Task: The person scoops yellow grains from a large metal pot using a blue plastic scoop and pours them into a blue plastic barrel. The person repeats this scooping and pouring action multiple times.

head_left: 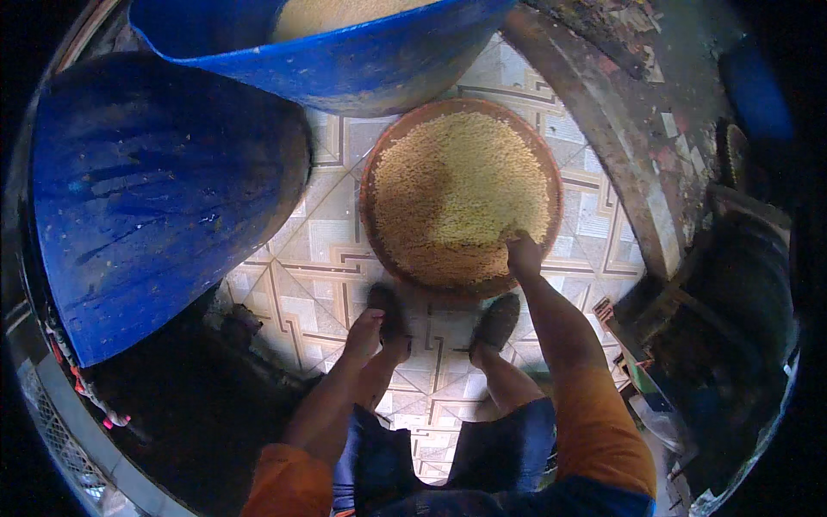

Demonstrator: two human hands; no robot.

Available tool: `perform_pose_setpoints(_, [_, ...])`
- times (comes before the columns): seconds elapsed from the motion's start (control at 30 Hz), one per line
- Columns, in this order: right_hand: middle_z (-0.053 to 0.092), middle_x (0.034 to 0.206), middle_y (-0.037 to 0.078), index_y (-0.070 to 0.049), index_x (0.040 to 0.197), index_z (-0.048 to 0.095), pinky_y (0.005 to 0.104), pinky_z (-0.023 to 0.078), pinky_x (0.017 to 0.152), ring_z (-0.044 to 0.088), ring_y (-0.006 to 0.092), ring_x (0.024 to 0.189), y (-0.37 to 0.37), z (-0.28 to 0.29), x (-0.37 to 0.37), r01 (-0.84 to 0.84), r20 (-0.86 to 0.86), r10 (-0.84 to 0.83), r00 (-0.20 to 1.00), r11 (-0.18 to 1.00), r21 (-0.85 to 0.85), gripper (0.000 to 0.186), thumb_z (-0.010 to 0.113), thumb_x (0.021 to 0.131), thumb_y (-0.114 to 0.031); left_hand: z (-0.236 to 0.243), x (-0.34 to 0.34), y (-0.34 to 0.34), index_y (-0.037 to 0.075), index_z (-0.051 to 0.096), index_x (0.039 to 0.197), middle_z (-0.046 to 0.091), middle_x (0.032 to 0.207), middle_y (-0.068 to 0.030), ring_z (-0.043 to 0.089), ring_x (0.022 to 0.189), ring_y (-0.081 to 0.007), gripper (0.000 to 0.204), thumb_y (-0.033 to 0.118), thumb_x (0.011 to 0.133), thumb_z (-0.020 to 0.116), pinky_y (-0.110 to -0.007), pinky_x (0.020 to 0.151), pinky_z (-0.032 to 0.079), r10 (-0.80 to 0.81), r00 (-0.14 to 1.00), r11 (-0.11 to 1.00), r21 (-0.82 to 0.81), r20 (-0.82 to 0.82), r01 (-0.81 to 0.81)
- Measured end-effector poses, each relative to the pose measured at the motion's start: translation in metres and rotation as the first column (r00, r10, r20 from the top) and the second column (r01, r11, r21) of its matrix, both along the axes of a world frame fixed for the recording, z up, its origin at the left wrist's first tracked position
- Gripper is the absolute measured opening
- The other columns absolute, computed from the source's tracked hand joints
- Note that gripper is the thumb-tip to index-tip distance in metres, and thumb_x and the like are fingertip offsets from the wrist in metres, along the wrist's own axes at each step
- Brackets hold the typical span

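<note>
A wide round reddish-brown tray [365, 207] lies on the floor in front of me, filled with a layer of pale yellow, bean-like grains [465, 185]. Over its near right part reaches my right hand [523, 254], fingers curled down at the grains; whatever is between them is hidden. My left hand [363, 334] hangs above my left shoe, outside the tray. Its fingers are curled closed, and I cannot make out anything in them.
A large blue tub [345, 73] with pale grain inside stands beyond the tray. Another big blue container [164, 189] is at the left. My dark shoes [496, 320] stand on patterned tiles [332, 258] just before the tray. A raised ledge [616, 138] runs along the right.
</note>
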State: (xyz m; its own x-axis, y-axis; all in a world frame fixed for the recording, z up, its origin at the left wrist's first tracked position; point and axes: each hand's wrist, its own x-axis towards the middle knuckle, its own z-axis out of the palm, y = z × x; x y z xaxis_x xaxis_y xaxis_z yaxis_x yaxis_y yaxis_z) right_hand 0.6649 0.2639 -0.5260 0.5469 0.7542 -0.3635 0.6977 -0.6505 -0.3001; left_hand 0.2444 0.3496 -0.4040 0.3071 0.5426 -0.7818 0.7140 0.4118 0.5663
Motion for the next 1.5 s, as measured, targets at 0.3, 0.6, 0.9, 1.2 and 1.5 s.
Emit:
perform_pose_setpoints(0.3, [0.067, 0.092, 0.02, -0.005, 0.093, 0.063, 0.052, 0.05, 0.077, 0.064, 0.0437, 0.088, 0.033, 0.019, -0.028, 0.094, -0.144, -0.099, 0.985, 0.995, -0.042, 0.028, 0.054, 0.092, -0.032, -0.023, 0.004, -0.037, 0.003, 0.058, 0.118, 0.06, 0.107, -0.0067, 0.054, 0.097, -0.0138, 0.026, 0.02, 0.1, 0.049, -0.029, 0.085, 0.045, 0.276, 0.961, 0.942, -0.196, -0.005, -0.272])
perform_pose_setpoints(0.6, [0.065, 0.082, 0.023, 0.0, 0.087, 0.063, 0.0466, 0.049, 0.076, 0.064, 0.0399, 0.082, 0.02, 0.023, -0.012, 0.247, -0.157, -0.237, 0.959, 0.968, 0.047, 0.03, 0.058, 0.087, -0.029, -0.051, -0.016, -0.035, 0.003, 0.063, 0.115, 0.063, 0.113, -0.0133, 0.059, 0.105, -0.0226, 0.028, 0.012, 0.095, 0.046, -0.034, 0.096, 0.044, 0.307, 0.952, 0.92, -0.249, -0.02, -0.302])
perform_pose_setpoints(0.9, [0.067, 0.089, 0.018, -0.007, 0.099, 0.067, 0.0455, 0.05, 0.076, 0.065, 0.0376, 0.085, 0.017, 0.017, 0.007, -0.054, -0.074, 0.077, 0.994, 0.962, 0.268, 0.028, 0.06, 0.089, -0.031, -0.081, -0.006, -0.021, 0.004, 0.061, 0.115, 0.063, 0.108, -0.0189, 0.061, 0.102, -0.029, 0.027, 0.017, 0.096, 0.046, -0.04, 0.092, 0.046, 0.039, 0.999, 0.999, -0.02, -0.023, -0.039])
perform_pose_setpoints(1.2, [0.061, 0.109, 0.018, 0.001, 0.123, 0.053, 0.0497, 0.043, 0.092, 0.053, 0.0385, 0.112, 0.023, 0.0, 0.059, 0.199, 0.232, -0.274, 0.933, 0.933, 0.299, 0.057, 0.072, 0.081, -0.031, -0.15, 0.008, 0.017, 0.011, 0.041, 0.143, 0.049, 0.138, -0.0156, 0.046, 0.128, -0.0277, 0.053, 0.018, 0.094, 0.06, -0.037, 0.102, 0.041, 0.312, 0.944, 0.95, 0.006, -0.105, -0.314])
perform_pose_setpoints(1.5, [0.063, 0.101, 0.008, 0.001, 0.124, 0.052, 0.0322, 0.049, 0.078, 0.06, 0.0168, 0.086, 0.042, -0.021, 0.142, 0.631, -0.66, -0.509, 0.552, 0.773, -0.067, 0.055, 0.058, 0.094, -0.044, -0.236, -0.001, 0.089, 0.013, 0.064, 0.117, 0.065, 0.114, -0.0098, 0.056, 0.111, -0.0224, 0.037, 0.01, 0.08, 0.064, -0.037, 0.091, 0.045, 0.328, 0.927, 0.919, -0.287, 0.182, -0.269])
